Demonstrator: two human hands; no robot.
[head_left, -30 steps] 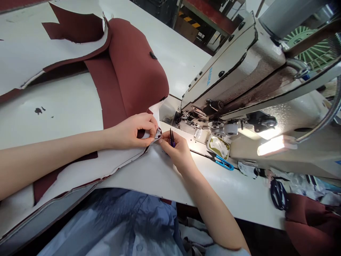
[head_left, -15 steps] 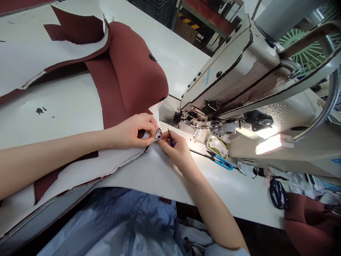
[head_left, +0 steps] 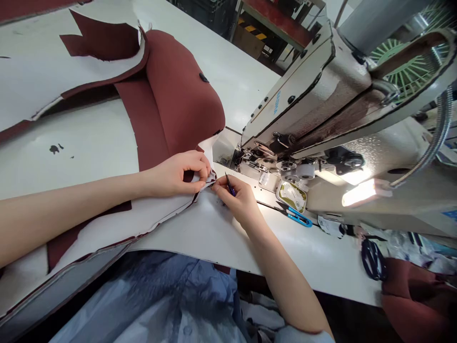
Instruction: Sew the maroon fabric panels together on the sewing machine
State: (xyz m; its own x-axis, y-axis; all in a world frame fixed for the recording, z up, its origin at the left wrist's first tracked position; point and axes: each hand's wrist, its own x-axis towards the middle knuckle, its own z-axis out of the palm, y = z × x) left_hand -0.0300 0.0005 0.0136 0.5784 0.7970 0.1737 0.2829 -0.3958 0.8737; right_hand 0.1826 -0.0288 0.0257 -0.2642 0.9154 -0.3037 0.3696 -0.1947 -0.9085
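My left hand (head_left: pixel 178 175) pinches a corner of the maroon, white-backed padded cover (head_left: pixel 185 90), which reaches the white table's (head_left: pixel 285 247) near edge. That corner has just flattened, probably easing access for my right hand (head_left: pixel 237 197), fingertips together beside it, holding a slim dark-pointed, purple-handled tool (head_left: pixel 229 184).

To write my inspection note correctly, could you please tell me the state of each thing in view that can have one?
Left hand: closed on the cover's edge.
Right hand: closed, holding the pointed tool.
Maroon cover: spread on the table, partly folded.
Machine lamp: lit.
Blue-handled snips: lying unheld.
Green fan: running or stopped, cannot tell.
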